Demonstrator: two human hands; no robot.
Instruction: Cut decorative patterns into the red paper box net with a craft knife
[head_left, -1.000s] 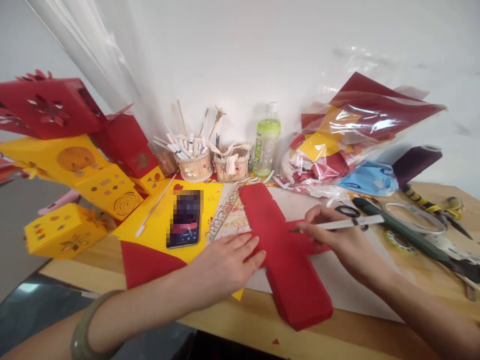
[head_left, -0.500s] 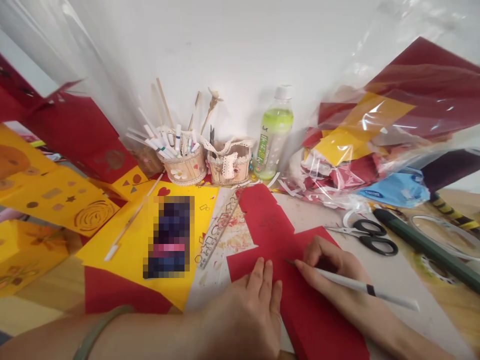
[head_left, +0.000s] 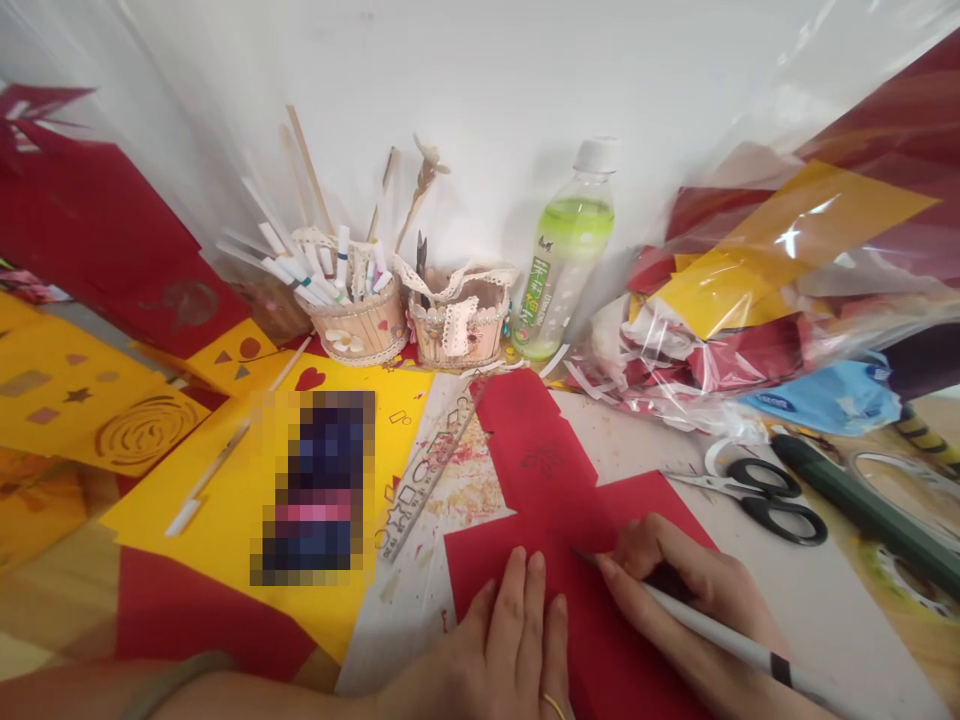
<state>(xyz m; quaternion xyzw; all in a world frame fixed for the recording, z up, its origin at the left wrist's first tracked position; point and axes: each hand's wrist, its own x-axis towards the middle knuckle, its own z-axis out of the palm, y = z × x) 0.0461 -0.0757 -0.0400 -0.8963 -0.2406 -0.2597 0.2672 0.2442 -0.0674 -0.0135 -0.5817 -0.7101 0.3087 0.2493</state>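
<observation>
A red paper cut-out with a cross-like outline lies in front of me, with a faint dark flower-like drawing on its upper flap. My left hand rests flat on the paper, fingers stretched out, a ring on one of them. Between the thumb and fingers of my right hand is a white pencil with a black band. Its dark tip meets the red paper near the middle, just right of my left fingertips. A clear stencil ruler lies left of the paper.
Black-handled scissors and a dark green rod lie to the right. Behind stand a pot of markers, a wooden basket and a green drink bottle. Yellow paper spreads left beside a blurred-out object; scraps fill a plastic bag.
The view has shifted closer and a little lower, so both hands sit lower in it. My left hand stays on the paper, and the pencil tip remains at about the same spot.
</observation>
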